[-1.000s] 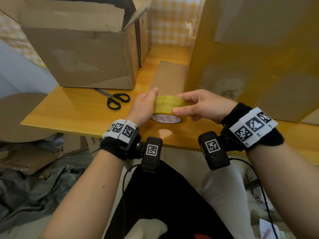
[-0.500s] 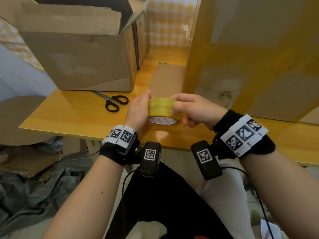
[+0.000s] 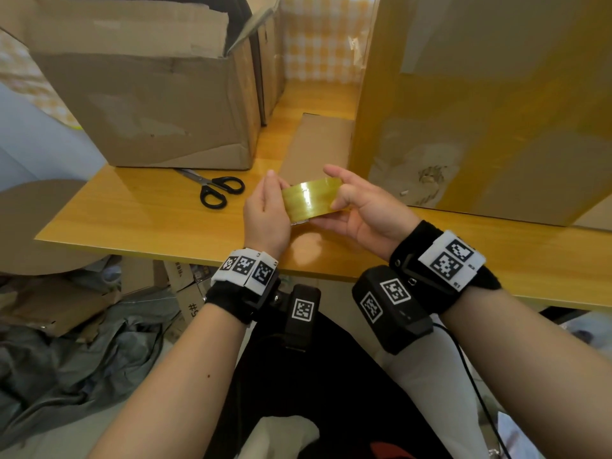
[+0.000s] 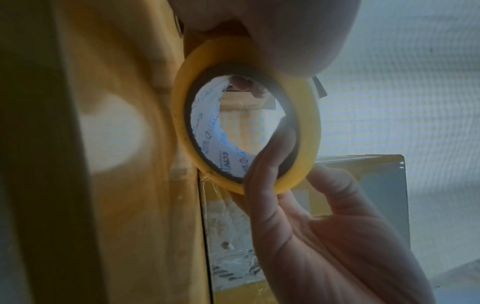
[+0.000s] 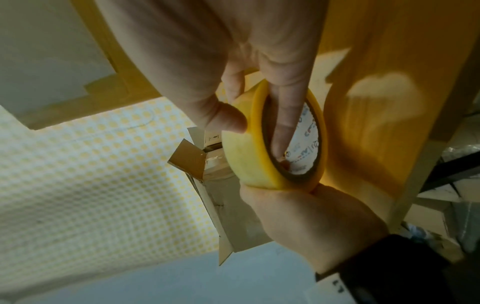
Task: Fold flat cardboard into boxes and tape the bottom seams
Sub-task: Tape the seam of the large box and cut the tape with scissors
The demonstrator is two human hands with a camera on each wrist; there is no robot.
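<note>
At the far left of the wooden worktop [image 3: 139, 207] stands an open cardboard box [image 3: 149, 107], its flaps up and its front wall creased. Just in front of its right corner lie black-handled scissors [image 3: 215, 188], flat on the wood and apart from both hands. To their right, the left hand [image 3: 265, 213] presses against the left side of a roll of yellowish packing tape [image 3: 313, 202]; its grip is closed on the roll, fingers curled round the far edge. The roll is held on edge above the worktop's near edge, between the two hands. In the left wrist view the printed white core of the tape roll [image 4: 246, 125] shows through its ring. The right hand [image 3: 367, 210] holds the roll's right side, its grip closed too: thumb on the outer band, a finger [image 5: 285, 123] reaching inside the core. Behind the hands a flat cardboard strip [image 3: 318, 144] lies on the wood. At the right stands a tall cardboard box [image 3: 490, 104] with wide bands of yellowish tape across its face.
</note>
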